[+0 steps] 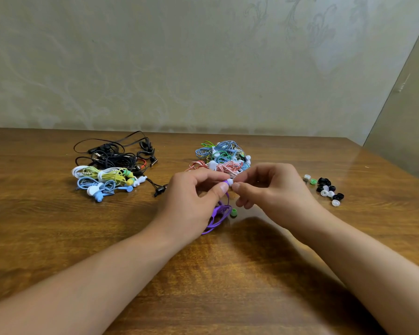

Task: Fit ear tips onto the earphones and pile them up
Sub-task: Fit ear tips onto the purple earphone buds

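My left hand [194,197] pinches a purple earphone bud at the middle of the table, and its purple cable [218,215] hangs down to the wood. My right hand [269,184] pinches a white ear tip [229,182] against the bud's end. A green ear tip [233,212] lies on the table just below my hands. Loose black, white and green ear tips [325,188] are scattered to the right.
A pile of black, white, yellow and blue earphones [111,170] lies at the left. A tangle of blue, green and pink earphones [221,157] sits behind my hands. The wooden table [58,238] ends at a wall behind and a panel at the right.
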